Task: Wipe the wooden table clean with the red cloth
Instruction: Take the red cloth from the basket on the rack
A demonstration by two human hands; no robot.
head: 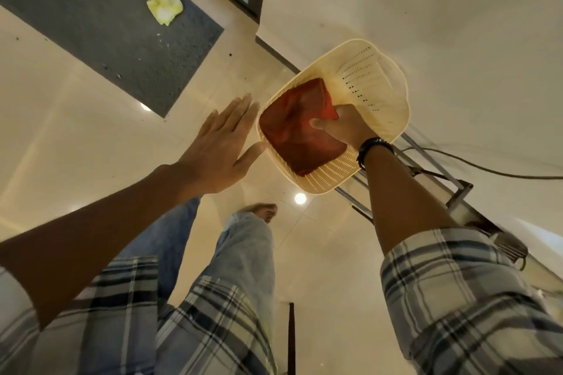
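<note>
The folded red cloth (pixel 297 128) lies inside a cream perforated plastic basket (pixel 377 82) that stands on the floor by the wall. My right hand (pixel 347 128) is in the basket with its thumb and fingers closed on the cloth's right edge. My left hand (pixel 224 143) is flat and spread, fingers apart, just left of the basket's rim and holding nothing. No wooden table is in view.
A dark grey mat (pixel 100 18) lies at the upper left with a crumpled yellow cloth (pixel 161 1) on it. A metal rack (pixel 441 179) and a cable (pixel 487 167) run along the wall behind the basket. My legs stand on glossy floor tiles below.
</note>
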